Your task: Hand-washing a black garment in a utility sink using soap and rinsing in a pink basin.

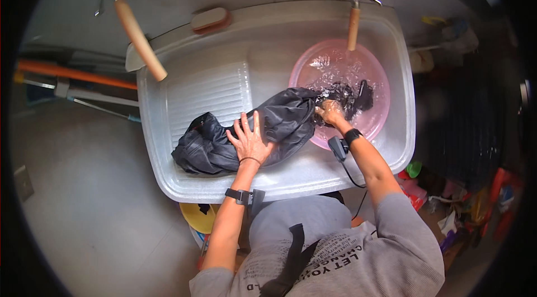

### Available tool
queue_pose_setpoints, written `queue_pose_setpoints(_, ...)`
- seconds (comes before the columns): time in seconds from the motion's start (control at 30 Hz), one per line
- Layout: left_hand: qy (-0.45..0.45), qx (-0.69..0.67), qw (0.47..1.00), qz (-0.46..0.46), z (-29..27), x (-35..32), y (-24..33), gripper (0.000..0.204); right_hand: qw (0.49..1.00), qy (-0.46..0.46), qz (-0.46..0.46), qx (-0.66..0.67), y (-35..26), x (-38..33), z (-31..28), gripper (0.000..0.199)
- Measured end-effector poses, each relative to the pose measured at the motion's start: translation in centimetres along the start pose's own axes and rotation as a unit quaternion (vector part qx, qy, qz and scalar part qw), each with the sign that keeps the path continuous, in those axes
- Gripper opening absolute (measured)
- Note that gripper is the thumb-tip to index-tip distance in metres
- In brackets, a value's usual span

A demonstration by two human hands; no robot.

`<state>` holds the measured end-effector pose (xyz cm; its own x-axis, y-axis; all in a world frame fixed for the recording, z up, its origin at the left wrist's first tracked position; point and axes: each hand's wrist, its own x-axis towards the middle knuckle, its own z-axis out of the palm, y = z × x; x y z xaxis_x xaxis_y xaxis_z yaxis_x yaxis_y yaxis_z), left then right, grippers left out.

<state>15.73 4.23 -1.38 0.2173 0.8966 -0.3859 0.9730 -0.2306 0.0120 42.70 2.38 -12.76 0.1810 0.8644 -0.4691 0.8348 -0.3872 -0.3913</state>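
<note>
A wet black garment (288,120) stretches across the laundry sink (224,190), from the ribbed washboard (210,92) on the left into a pink basin (299,70) on the right. Fingers spread, my left hand (250,140) lies on top of the cloth at its middle. My right hand (331,113) is at the basin's near left side, partly in the water, where the dark fabric enters it. Its fingers curl at the cloth and are partly hidden by water and fabric. The far end of the garment floats in the rippling water.
A tap with a hose (353,28) hangs over the basin, and a second tap hose (140,39) hangs at the sink's left. A brush (210,20) rests on the back rim. Poles (78,73) lean at the left; a yellow bucket (196,218) stands below.
</note>
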Motion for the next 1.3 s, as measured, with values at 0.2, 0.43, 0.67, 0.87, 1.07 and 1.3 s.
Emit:
queue_pose_setpoints(0.2, 0.086, -0.067, 0.994, 0.006, 0.3, -0.3, -0.7, 0.088, 0.759, -0.013, 0.063, 0.648, -5.3, -4.8, -8.6, 0.027)
queue_pose_setpoints(0.43, 0.21, -0.417, 0.883, -0.055, -0.7, -0.2, -4.7, 0.052, 0.664, -0.056, -0.123, 0.735, -20.1, -10.9, -16.9, 0.031)
queue_pose_setpoints(0.67, 0.231, -0.757, 0.61, -0.031, -3.6, -0.3, -12.7, 0.055, 0.68, -0.073, -0.251, 0.685, -28.8, -11.6, -12.5, 0.021)
queue_pose_setpoints(0.87, -0.075, -0.569, 0.816, -0.068, -0.2, 0.7, -17.6, 0.039, 0.941, -0.04, -0.256, 0.216, -28.5, -4.4, -0.4, 0.04)
queue_pose_setpoints(1.07, 0.23, -0.492, 0.832, -0.112, -8.3, 1.9, -19.8, 0.056, 0.941, 0.107, -0.239, 0.214, -27.2, -2.7, -5.2, 0.051)
queue_pose_setpoints(1.3, 0.023, -0.435, 0.9, -0.004, -4.4, 9.2, -19.2, 0.086, 0.916, -0.068, -0.203, 0.338, -29.1, -1.2, 0.4, 0.057)
